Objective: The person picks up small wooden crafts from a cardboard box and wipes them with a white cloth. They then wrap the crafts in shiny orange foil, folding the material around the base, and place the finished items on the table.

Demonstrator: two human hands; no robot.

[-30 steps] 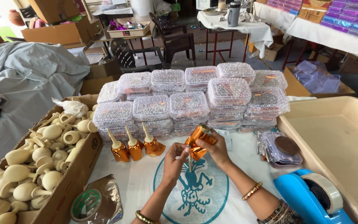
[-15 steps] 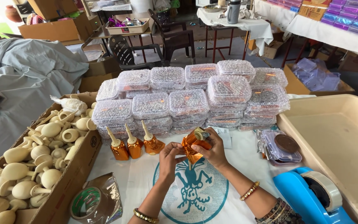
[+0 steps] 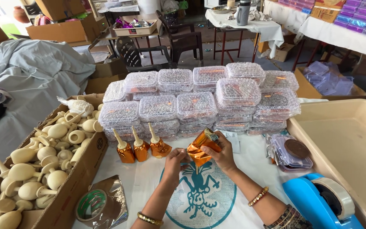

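Note:
My right hand (image 3: 222,154) grips a shiny orange foil-wrapped object (image 3: 203,146) just above the white cloth. My left hand (image 3: 175,161) pinches the lower left edge of that same orange foil. Left of the hands stand three orange-wrapped pieces with cream necks (image 3: 140,147), in a row in front of stacked clear plastic boxes (image 3: 200,101) with glittery contents.
A cardboard box (image 3: 75,178) at the left holds several bare cream-coloured pieces (image 3: 43,161). A tape roll on foil (image 3: 92,205) lies at bottom left. A blue tape dispenser (image 3: 323,203) and a beige tray (image 3: 352,140) sit at the right. Chairs and tables stand behind.
The orange foil piece has been folded in and held more compactly; both hands have shifted slightly toward each other and closed round it.

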